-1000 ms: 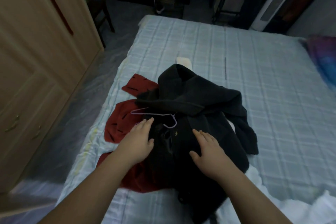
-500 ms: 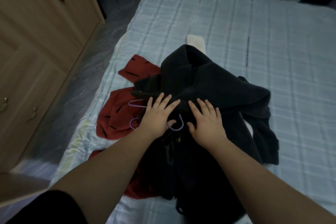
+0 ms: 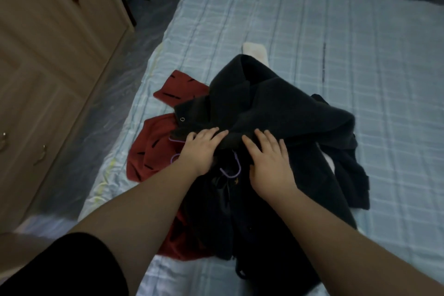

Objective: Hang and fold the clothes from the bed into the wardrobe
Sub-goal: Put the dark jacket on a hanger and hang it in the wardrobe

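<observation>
A heap of black garments point(image 3: 276, 108) lies on the near part of the bed point(image 3: 360, 55), over a red garment with black marks point(image 3: 156, 149). A purple hanger point(image 3: 236, 168) pokes out of the heap between my hands. My left hand point(image 3: 200, 149) rests palm down on the lower fold of the top black garment, fingers stretched out and thumb hidden. My right hand point(image 3: 266, 156) lies flat on the same fold just to the right, fingers spread. Neither hand visibly grips the cloth.
A pale wooden wardrobe point(image 3: 48, 55) with closed doors and small handles stands on the left, across a narrow strip of floor. A white cloth item point(image 3: 254, 51) lies just beyond the black heap. Dark furniture stands past the far end of the bed.
Both hands have slid forward from the hanger area onto the fold of the top black garment. The camera has moved closer and tilted down.
</observation>
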Available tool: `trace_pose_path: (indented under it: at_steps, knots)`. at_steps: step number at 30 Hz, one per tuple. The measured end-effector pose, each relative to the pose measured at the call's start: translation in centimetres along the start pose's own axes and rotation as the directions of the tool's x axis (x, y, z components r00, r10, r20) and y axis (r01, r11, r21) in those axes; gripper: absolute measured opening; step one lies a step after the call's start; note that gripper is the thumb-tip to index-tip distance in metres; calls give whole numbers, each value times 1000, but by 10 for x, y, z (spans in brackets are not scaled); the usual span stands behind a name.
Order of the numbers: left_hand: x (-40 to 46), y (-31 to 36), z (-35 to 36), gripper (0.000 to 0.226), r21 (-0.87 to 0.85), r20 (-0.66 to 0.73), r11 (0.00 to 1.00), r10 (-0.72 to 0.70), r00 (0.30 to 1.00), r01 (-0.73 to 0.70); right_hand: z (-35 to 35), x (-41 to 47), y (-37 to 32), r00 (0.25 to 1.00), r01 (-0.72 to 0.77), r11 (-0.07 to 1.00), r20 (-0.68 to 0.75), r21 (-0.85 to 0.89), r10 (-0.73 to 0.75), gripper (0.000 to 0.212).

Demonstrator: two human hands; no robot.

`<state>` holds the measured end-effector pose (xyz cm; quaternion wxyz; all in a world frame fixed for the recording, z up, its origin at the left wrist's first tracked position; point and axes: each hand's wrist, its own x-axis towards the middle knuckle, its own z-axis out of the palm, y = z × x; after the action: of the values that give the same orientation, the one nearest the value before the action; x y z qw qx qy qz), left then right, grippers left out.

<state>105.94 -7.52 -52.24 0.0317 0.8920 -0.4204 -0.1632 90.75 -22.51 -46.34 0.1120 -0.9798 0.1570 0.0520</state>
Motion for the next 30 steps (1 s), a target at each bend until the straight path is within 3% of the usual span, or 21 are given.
trace_pose_path:
  at_steps: [3, 7, 10, 13, 15, 19, 24, 30]
  knots:
    - [5, 8, 9, 73, 15, -43, 998, -65, 997, 66, 14, -16, -9, 985, 175, 984, 6, -45, -175, 59]
    - [24, 10, 11, 62, 42, -46, 997, -67, 997, 69, 24, -8, -8, 988, 138, 988, 76, -76, -132, 56]
    - [33, 4, 16, 60, 57, -52, 998, -14, 999, 17, 29, -2, -9, 992, 125, 989, 45, -79, -121, 55]
    - [40, -3, 17, 59, 38, -63, 999, 34, 997, -31, 32, 1, -4, 992, 123, 990, -22, -66, -125, 40]
    - [39, -6, 13, 58, -55, -93, 996, 60, 994, -65, 32, 3, -1, 992, 99, 995, -80, -2, -99, 32]
    - [19, 0, -14, 58, -283, -214, 953, 48, 976, -109, 11, 8, -5, 945, 69, 937, -323, 342, 48, 24]
    - [-11, 20, -75, 37, -303, -332, 944, 23, 943, -130, -43, 11, -14, 919, -11, 905, -353, 426, 177, 64]
    - [-53, 50, -168, 37, -270, -356, 937, 116, 927, -220, -117, -21, -9, 916, -38, 936, -361, 350, 173, 80]
